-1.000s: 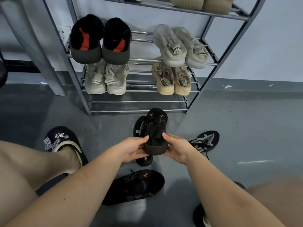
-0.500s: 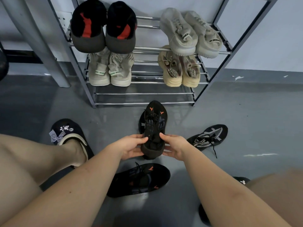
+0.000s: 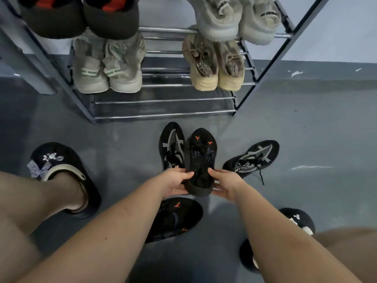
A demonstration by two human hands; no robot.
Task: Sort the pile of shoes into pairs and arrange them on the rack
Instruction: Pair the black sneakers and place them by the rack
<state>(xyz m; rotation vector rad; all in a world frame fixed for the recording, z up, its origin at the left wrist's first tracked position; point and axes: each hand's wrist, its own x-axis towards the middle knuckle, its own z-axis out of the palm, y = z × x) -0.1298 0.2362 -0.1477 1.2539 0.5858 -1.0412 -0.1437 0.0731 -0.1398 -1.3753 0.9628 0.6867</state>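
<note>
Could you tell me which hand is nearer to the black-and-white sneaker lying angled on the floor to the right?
Right. The right hand lies just beside that black-and-white sneaker, while the left hand is across the held black sneaker with orange marks.

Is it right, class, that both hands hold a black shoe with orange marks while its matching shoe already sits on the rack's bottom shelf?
Not quite. The head view shows the left hand and right hand holding the black shoe with orange marks, but its matching shoe lies on the floor under the forearms, not on the rack.

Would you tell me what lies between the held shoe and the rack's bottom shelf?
In the head view, only bare grey floor separates the held shoe from the bottom shelf.
</note>
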